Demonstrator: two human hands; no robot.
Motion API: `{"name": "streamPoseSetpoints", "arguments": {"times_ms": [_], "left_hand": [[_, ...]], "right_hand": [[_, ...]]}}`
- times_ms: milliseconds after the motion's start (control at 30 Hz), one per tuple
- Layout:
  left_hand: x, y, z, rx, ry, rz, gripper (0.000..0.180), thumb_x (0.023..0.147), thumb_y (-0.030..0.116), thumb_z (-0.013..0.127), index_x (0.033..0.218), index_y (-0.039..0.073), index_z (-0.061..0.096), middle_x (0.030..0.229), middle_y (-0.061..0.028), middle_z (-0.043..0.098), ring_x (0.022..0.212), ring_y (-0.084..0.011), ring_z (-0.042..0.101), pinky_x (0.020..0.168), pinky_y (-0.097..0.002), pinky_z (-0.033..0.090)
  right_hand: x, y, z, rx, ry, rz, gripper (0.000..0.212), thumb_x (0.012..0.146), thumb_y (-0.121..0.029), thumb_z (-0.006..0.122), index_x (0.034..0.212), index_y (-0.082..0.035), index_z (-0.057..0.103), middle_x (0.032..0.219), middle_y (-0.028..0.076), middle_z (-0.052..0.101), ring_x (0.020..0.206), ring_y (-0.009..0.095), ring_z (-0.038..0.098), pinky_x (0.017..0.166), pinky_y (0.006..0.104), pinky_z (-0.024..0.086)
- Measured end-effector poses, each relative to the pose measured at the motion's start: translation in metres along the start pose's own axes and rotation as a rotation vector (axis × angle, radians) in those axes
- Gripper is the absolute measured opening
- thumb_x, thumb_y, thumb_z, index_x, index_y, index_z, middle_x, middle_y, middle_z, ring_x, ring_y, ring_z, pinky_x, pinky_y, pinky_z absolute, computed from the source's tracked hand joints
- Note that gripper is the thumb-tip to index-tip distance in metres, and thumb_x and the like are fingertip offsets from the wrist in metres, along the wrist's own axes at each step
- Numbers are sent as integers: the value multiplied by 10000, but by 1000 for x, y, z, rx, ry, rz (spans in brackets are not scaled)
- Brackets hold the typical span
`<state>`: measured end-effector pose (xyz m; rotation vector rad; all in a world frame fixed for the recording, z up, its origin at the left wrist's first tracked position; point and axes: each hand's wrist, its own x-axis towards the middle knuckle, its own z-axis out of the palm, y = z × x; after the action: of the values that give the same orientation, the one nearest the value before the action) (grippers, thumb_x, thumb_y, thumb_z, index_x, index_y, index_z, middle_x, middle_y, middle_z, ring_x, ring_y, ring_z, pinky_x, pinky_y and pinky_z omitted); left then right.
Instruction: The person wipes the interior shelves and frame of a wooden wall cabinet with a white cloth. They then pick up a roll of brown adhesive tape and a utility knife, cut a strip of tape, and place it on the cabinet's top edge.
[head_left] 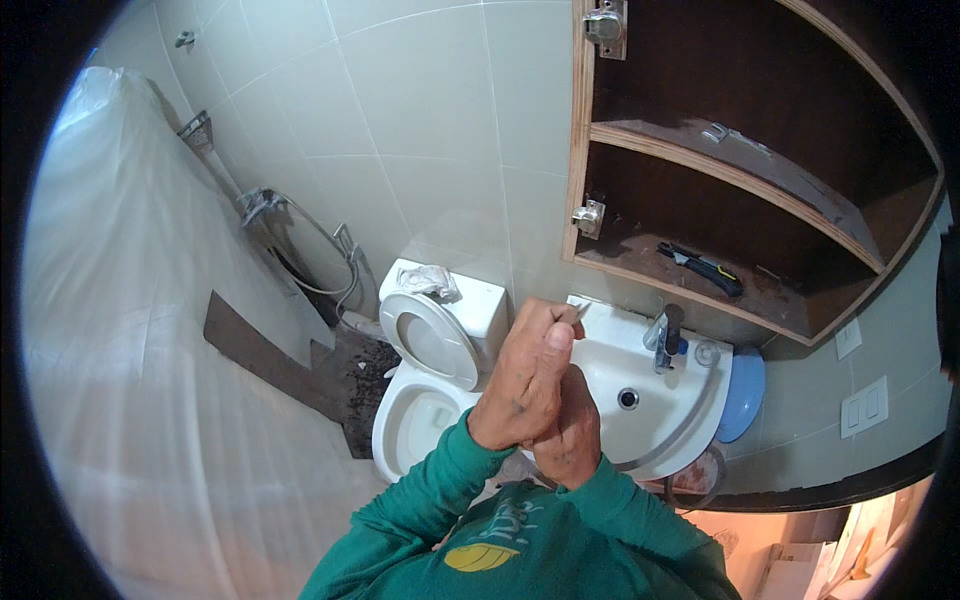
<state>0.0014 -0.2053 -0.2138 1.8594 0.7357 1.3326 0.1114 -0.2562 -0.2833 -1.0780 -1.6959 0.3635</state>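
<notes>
My left hand (517,390) and my right hand (572,435) are pressed together in front of my chest, between the toilet and the washbasin. The left lies over the right and hides most of its fingers. Both are closed. A small pale sliver (584,312) shows at the left fingertips, against the white basin; what it is, and whether it is held, I cannot make out. The washbasin (650,410) with its tap (662,338) stands just right of my hands. To their left is the toilet (385,430), its lid raised.
An open wooden wall cabinet (580,130) juts out at the upper right, with a utility knife (700,268) on its lower shelf. Crumpled white material (428,281) lies on the toilet tank. Plastic sheeting (120,330) hangs at left. A blue basin (742,395) sits beside the washbasin.
</notes>
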Motion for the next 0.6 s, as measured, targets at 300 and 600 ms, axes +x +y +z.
{"name": "streamPoseSetpoints", "arguments": {"times_ms": [300,600], "left_hand": [[-10,-16,0,-626,188,-262,553,1128,497,311,1363,38,511,1004,-43,528,869,-133,551,913,-346,535],[-9,-28,5,-835,277,-270,466,1122,458,377,1496,182,342,964,-18,491,781,-90,511,791,-340,626]], "right_hand": [[9,-3,8,65,-8,301,308,1032,-275,604,1056,30,638,970,258,661,891,463,653,762,484,515],[13,-9,4,85,9,351,402,1050,-324,605,866,34,604,758,242,626,642,356,572,646,438,480]]}}
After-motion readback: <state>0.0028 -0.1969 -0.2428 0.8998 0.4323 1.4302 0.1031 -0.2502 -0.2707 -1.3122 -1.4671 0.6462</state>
